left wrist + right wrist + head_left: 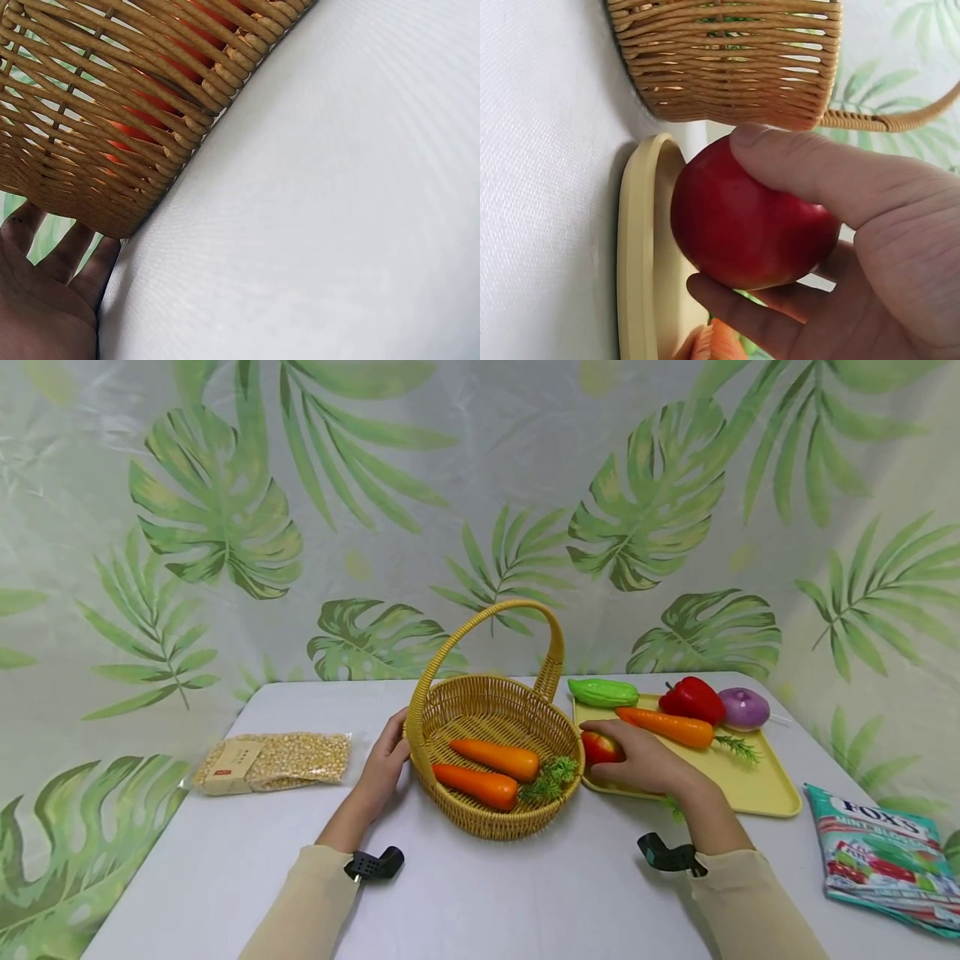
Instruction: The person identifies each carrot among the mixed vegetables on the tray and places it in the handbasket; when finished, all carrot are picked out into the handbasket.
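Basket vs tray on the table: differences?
The basket is openly woven; the tray is smooth-sided.
The basket is deep with an arched handle; the tray is shallow, no handle showing.
Two carrots show in the basket; the tray bears a mix, including a red pepper.
Shared: both are yellowish and carry vegetables.
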Demonstrator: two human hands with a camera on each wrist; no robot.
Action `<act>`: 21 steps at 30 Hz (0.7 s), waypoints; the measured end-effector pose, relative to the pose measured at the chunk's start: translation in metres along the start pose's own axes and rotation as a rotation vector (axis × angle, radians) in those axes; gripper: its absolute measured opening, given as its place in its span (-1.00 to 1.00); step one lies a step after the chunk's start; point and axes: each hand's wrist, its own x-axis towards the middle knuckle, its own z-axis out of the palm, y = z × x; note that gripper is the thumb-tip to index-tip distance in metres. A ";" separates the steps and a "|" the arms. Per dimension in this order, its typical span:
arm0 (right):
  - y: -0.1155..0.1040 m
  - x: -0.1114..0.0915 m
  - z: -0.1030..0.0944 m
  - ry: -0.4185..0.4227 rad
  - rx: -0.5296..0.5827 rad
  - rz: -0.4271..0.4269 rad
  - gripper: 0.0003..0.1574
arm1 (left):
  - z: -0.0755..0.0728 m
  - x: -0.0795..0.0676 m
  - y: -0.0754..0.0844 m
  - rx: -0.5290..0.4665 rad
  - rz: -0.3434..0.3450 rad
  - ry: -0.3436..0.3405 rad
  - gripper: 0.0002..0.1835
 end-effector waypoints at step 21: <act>0.006 0.000 0.000 0.008 0.032 0.014 -0.17 | -0.001 0.000 -0.002 0.008 0.009 0.008 -0.49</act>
